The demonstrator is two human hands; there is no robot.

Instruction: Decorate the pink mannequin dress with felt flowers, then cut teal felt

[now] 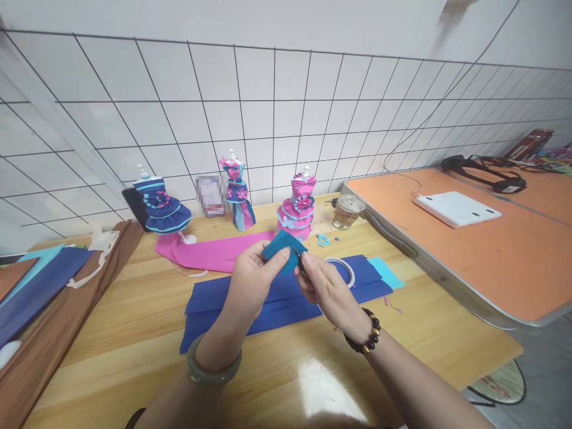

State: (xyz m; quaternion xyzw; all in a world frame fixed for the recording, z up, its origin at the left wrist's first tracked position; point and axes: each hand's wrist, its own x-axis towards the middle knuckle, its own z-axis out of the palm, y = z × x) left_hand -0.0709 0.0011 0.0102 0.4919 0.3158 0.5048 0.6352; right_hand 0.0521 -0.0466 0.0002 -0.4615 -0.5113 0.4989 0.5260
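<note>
A small folded teal piece (281,245) is pinched between the thumb and fingers of my left hand (254,274). My right hand (325,290) closes around a small dark tool, perhaps scissors, whose tip meets the teal piece's right edge; most of the tool is hidden by my fingers. Beneath both hands lies a dark blue sheet (277,307), with a roll of white tape (351,275) partly hidden behind my right hand. A pink sheet (210,253) is spread behind my left hand.
Three dressed mini mannequins (163,205) (239,193) (298,208) stand along the wall. A glass cup (347,211) is right of them. Light blue scraps (323,240) lie near it. Brown fabric (67,316) and coloured sheets cover the left side. An orange table (469,256) adjoins at right, holding a white device (456,208).
</note>
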